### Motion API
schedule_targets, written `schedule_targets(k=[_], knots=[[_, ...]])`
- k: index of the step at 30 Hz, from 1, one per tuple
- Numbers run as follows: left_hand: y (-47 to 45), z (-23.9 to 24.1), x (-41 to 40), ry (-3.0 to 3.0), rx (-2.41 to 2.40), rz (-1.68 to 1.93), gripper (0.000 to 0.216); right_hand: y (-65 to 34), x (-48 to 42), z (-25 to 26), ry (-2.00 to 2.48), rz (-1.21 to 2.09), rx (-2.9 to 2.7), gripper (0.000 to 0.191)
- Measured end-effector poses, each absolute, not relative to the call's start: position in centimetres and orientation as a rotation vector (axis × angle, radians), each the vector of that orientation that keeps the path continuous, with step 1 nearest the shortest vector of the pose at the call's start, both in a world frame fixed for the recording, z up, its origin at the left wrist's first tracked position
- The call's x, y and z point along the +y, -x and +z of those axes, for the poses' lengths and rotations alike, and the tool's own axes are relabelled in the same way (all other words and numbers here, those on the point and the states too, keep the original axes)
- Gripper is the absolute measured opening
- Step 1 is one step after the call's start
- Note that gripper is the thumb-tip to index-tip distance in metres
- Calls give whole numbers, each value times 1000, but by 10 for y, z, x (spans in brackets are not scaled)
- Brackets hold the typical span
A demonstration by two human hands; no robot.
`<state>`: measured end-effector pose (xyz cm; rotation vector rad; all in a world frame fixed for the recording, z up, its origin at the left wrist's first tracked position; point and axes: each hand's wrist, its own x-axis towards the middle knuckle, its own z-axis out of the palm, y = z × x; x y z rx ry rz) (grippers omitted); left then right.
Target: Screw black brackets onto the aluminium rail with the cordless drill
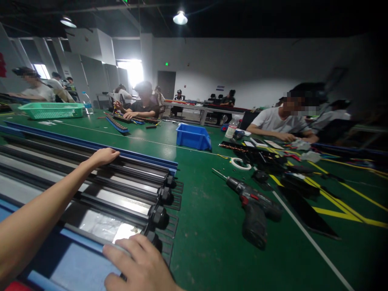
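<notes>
Several long black bars with silvery strips [133, 184] lie side by side at the left, with black ribbed fittings [159, 218] at their right ends. My left hand [104, 157] reaches across them, and its fingers curl over the farthest black bar [136, 166]; the fingertips are partly hidden. Over the right end of the nearest bar is my right hand [139, 260], fingers bent but apart. It touches the near edge beside the light blue support [81, 262]. Flat black slotted tabs [168, 226] stick out past the fittings.
A cordless drill [253, 208] lies to the right on the green table [209, 250]. Farther back are a blue bin [194, 137], a white ring [241, 163], a green basket [54, 111] and black parts. Several people sit around the tables, one at the right [273, 121].
</notes>
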<state>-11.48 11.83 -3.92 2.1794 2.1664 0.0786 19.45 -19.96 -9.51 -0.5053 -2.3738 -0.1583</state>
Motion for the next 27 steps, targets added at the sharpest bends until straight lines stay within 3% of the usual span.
schedule_targets(k=[9,14,17,21,27], knots=[[93,-25,94,-2395,2237,274,46,-181,-193,-109,491,-198,-2341,34],[53,0,51,-2694,2106,559,36,-212,-186,-62,493,-58,-2334,26],[25,14,2,-2681,1787,698,37,-251,-177,-27,826,164,-2233,33],[-2,14,-78,-2627,1425,570,33,-293,-159,-13,1256,320,-2194,28],[-23,-19,-135,-2525,1320,298,24,-295,-142,-36,1187,382,-2343,38]])
